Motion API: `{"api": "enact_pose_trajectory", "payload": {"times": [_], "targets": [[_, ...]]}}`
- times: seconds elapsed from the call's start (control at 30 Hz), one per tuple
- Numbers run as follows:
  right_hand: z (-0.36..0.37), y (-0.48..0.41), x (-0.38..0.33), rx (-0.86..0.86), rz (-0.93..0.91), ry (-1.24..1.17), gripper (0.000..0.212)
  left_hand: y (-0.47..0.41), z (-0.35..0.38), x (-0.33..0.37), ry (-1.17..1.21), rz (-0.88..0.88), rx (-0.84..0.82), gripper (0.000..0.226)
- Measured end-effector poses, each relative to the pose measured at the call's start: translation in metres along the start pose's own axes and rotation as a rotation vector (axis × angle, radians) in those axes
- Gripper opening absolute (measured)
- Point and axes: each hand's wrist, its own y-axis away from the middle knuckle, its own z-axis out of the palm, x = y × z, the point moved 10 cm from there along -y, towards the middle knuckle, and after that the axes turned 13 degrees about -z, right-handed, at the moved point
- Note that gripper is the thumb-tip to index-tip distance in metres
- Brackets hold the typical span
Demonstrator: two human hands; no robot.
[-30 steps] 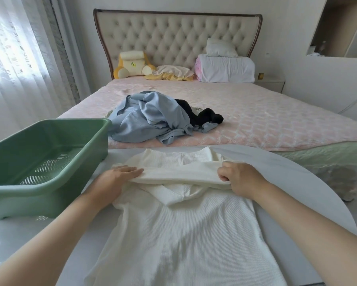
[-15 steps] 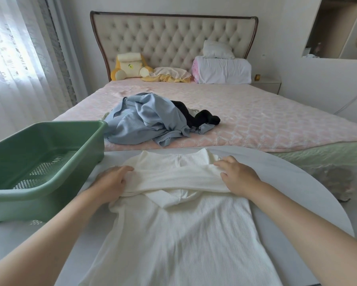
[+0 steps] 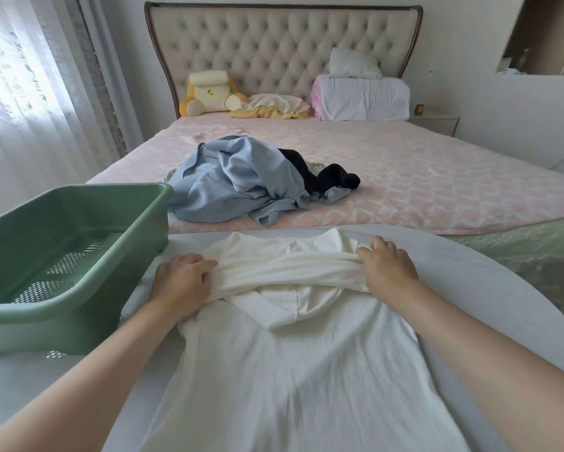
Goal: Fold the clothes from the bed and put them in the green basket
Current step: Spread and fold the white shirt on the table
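The shirt [image 3: 290,370] in front of you is a fine ribbed knit, off-white and matt, soft enough to bunch into rounded folds. The table [image 3: 470,288] under it is smooth and white with a faint sheen. The basket [image 3: 62,308] on your left is moulded green plastic, smooth with a dull gloss, its floor pierced with small holes. The bedspread [image 3: 437,177] is pink quilted cloth with a satin shine. The blue garment [image 3: 235,184] and the black garment [image 3: 333,181] both look like soft matt cloth. The headboard [image 3: 274,50] is buttoned beige padding, matt, in a dark polished wood frame. The curtain [image 3: 19,93] is sheer patterned cloth.
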Motion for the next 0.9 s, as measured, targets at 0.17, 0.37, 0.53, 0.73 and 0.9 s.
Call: {"api": "enact_pose_trajectory", "payload": {"times": [0.17, 0.37, 0.53, 0.73, 0.9], "targets": [[-0.026, 0.005, -0.055, 0.129, -0.131, -0.167, 0.057, 0.017, -0.008, 0.031, 0.038, 0.166, -0.121, 0.070], [0.027, 0.027, -0.108, -0.167, -0.220, -0.377, 0.075, 0.044, 0.046, 0.034, -0.204, 0.129, -0.597, 0.106], [0.033, 0.008, -0.090, -0.168, -0.228, -0.355, 0.072, 0.037, 0.049, 0.038, -0.210, 0.085, -0.555, 0.096], [0.038, -0.023, -0.070, -0.163, -0.230, -0.340, 0.066, 0.014, 0.053, 0.056, -0.233, 0.045, -0.519, 0.093], [0.040, -0.032, -0.066, -0.153, -0.219, -0.309, 0.064, 0.004, 0.056, 0.059, -0.231, 0.068, -0.495, 0.098]]}}
